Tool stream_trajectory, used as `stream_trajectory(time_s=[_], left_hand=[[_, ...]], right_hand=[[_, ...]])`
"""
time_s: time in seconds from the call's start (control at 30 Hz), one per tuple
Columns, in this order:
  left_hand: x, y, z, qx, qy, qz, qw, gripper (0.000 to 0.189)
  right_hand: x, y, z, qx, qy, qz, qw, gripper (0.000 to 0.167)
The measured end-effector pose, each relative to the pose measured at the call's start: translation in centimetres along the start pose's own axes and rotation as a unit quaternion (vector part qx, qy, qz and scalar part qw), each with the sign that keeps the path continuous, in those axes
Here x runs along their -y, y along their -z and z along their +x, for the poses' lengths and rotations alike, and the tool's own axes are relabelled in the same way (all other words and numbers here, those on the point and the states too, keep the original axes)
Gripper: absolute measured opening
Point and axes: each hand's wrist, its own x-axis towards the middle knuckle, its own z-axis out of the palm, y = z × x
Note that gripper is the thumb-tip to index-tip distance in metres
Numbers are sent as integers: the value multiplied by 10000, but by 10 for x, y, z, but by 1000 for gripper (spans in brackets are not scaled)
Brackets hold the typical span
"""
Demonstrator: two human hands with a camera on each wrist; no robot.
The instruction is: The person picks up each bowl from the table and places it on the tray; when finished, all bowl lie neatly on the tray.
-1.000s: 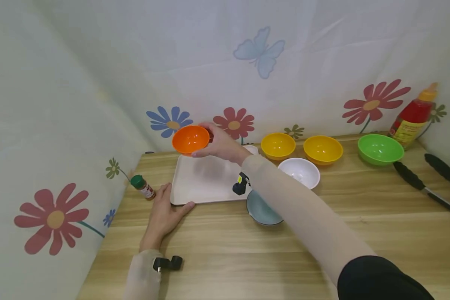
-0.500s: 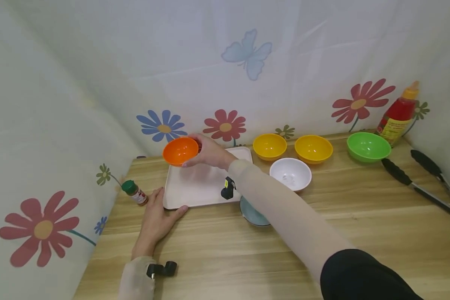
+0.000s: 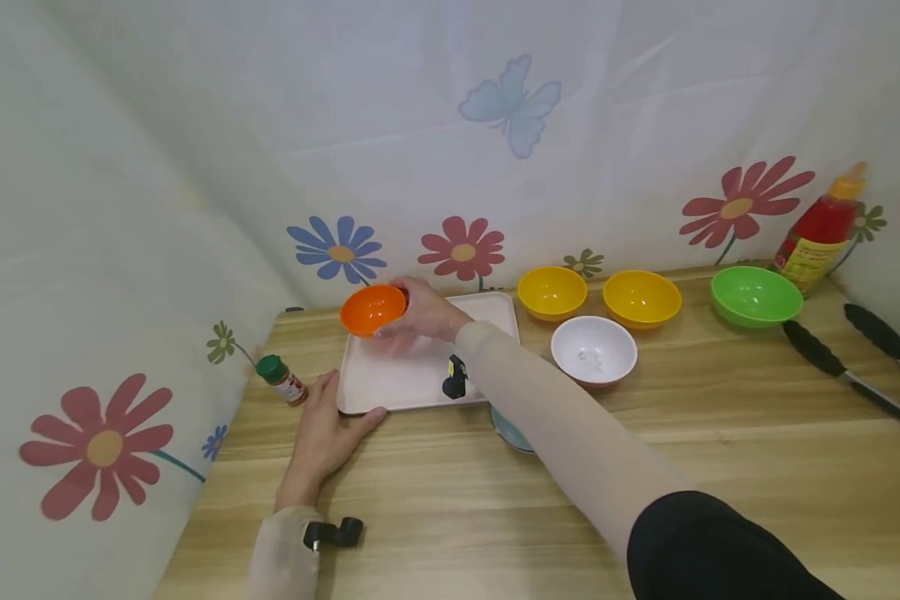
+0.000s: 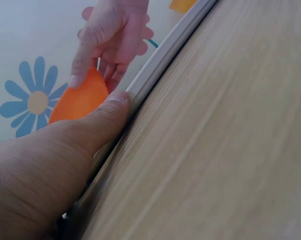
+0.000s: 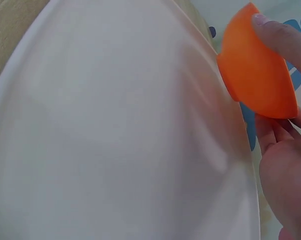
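My right hand [image 3: 422, 312] grips the orange bowl [image 3: 372, 310] by its right side, thumb and fingers on either side of the wall. The bowl is at the back left corner of the white tray [image 3: 390, 387]. In the right wrist view the bowl [image 5: 255, 65] appears at the tray's edge; whether its base touches the tray cannot be told. My left hand [image 3: 325, 437] rests at the tray's front left corner, its thumb along the front edge and its fingers beside the left edge. In the left wrist view the thumb [image 4: 103, 122] lies against the tray rim.
A green-capped seasoning jar [image 3: 281, 380] stands left of the left hand. Right of the tray are two yellow bowls [image 3: 552, 293], a white bowl [image 3: 594, 350], a green bowl [image 3: 756, 297], a red sauce bottle [image 3: 817, 233] and tongs [image 3: 832, 367]. My right forearm partly hides a blue-grey bowl [image 3: 508, 429].
My right hand has lowered the orange bowl toward the tray's back left corner. My left hand has stayed at the front left corner. The head view has shifted slightly.
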Motion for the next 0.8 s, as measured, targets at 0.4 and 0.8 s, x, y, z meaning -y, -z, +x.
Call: stream_trajectory(time_s=[0.4,0.8], left_hand=[[0,-4,-1,9,62,-8,10000,111],[0,-1,0,65,167,83,9998,115]], right_hand=[[-9,-5,12,44,2,-232,9997,91],[-12,2,6,375,-50,354,9987,99]])
